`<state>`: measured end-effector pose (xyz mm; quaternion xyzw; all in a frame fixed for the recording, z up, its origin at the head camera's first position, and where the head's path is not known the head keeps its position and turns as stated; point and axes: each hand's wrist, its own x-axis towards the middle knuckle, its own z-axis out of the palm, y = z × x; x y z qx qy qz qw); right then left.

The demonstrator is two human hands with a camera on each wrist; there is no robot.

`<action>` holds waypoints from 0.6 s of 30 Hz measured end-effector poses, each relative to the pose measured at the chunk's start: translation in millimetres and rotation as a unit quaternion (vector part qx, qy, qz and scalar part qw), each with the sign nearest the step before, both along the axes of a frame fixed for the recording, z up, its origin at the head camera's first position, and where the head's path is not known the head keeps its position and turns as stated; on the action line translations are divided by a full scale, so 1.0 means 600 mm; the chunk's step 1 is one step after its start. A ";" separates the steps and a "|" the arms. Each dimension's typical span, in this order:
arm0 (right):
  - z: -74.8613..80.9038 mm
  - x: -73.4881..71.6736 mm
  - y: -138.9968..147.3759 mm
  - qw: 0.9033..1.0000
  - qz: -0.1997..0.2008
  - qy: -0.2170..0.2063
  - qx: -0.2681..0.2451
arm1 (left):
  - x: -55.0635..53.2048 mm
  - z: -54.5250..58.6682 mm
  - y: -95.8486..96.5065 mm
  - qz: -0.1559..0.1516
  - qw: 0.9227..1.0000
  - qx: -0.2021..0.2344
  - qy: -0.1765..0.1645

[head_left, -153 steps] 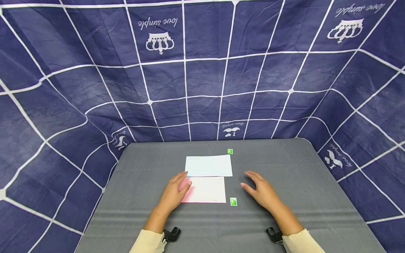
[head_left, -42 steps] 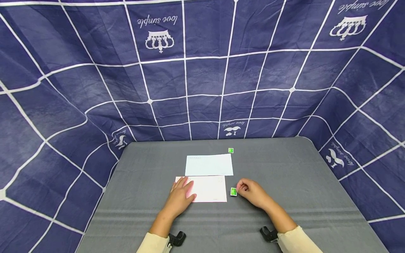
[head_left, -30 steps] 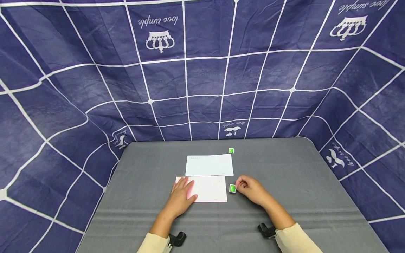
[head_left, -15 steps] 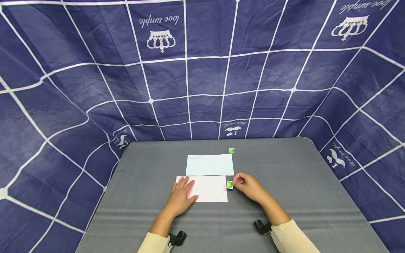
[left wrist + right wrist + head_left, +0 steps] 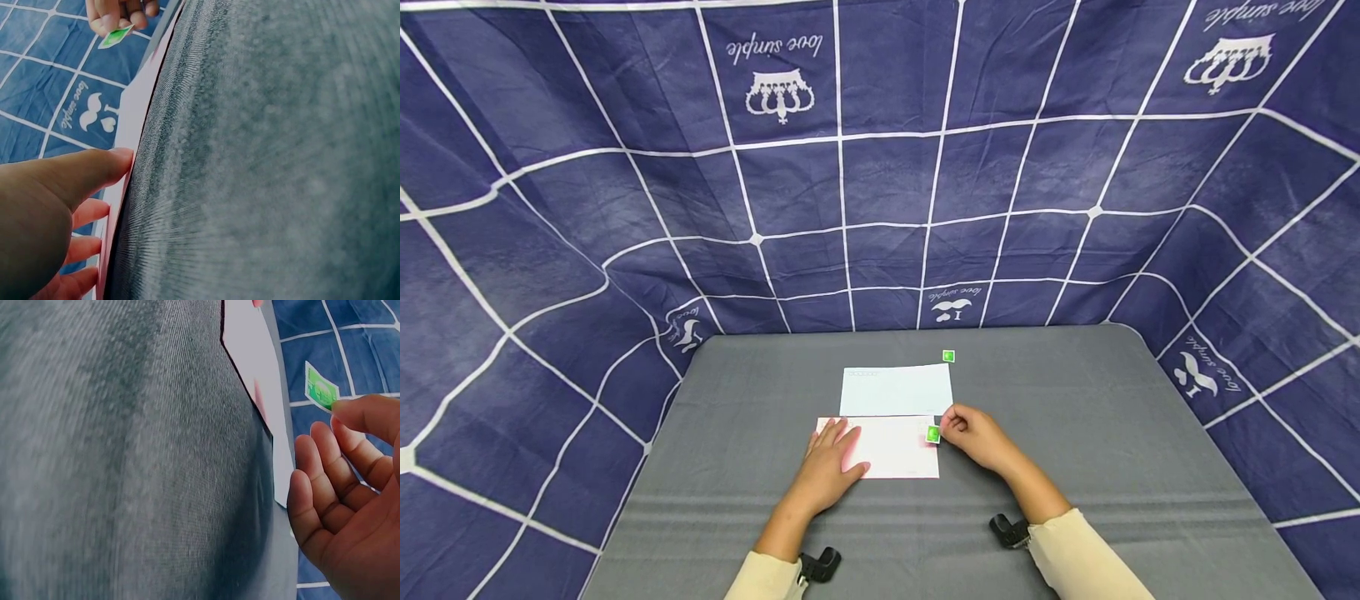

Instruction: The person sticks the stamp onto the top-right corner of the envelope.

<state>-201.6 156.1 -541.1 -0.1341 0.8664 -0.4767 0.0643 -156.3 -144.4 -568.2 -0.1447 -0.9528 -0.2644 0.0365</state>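
A green postage stamp with a white border (image 5: 932,434) is pinched at its edge between thumb and forefinger of my right hand (image 5: 973,435). In the right wrist view the stamp (image 5: 322,387) is held up off the paper, above the right end of the pink-and-white envelope (image 5: 895,454). My left hand (image 5: 827,468) rests on that envelope's left end, fingers spread and straight. The left wrist view shows the thumb (image 5: 94,172) lying on the envelope's near edge. Just behind, a plain white envelope (image 5: 897,390) lies flat.
A second green stamp (image 5: 949,356) lies on the grey cloth-covered table (image 5: 760,383), behind the white envelope's right corner. A dark blue curtain with white grid lines (image 5: 880,183) rises at the back and both sides.
My right hand picked up the near stamp from the table and carried it left and away from me, over the pink envelope's right end. My left hand settled onto the envelope, which shifted slightly left.
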 end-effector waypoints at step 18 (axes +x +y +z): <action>-0.007 -0.028 -0.028 1.000 0.007 -0.011 -0.007 | 0.000 0.001 0.000 -0.001 1.000 0.008 -0.004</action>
